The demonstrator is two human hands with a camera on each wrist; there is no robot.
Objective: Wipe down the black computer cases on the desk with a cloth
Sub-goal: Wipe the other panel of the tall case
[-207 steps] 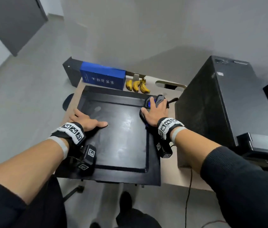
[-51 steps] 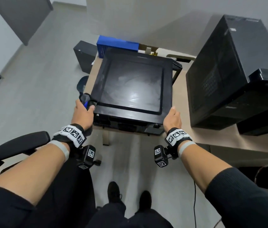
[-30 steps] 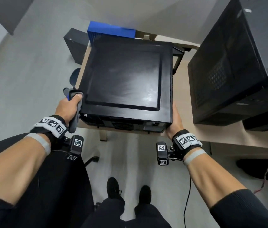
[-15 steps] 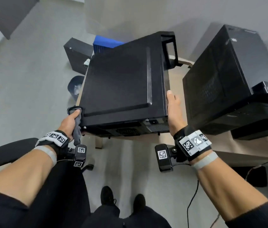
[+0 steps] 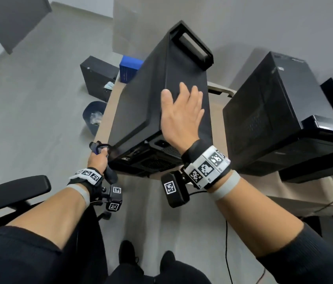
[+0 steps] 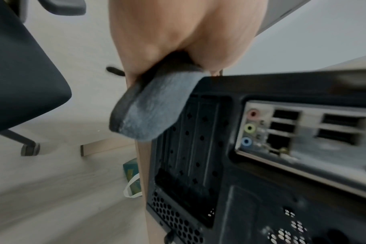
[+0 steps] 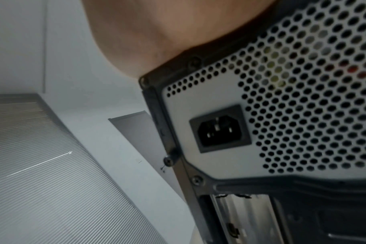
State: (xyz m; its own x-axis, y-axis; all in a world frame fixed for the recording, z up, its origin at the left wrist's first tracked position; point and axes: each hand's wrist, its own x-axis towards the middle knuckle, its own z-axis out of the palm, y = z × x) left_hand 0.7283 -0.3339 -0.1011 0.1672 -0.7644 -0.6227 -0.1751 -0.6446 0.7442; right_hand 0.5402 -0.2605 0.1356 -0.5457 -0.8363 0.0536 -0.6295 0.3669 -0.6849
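Left hand: the left hand (image 5: 99,158) grips the cloth (image 6: 155,105) at the near left corner of the computer case (image 5: 141,111), fingers curled round it.
Right hand: the right hand (image 5: 182,115) lies flat, fingers straight, on the case's top.
Case: upright on the desk (image 5: 219,119) (rear ports face near).
Progress: no panel being wiped now.
Left: a second black case (image 5: 264,111), far right, looks untouched.

Soft, even indoor light fills all three views without hard shadows or glare, the head view bowing strongly at its edges, while both wrist views are motion-blurred, worst on the close, out-of-focus left hand (image 6: 178,33) and floor (image 6: 52,189).
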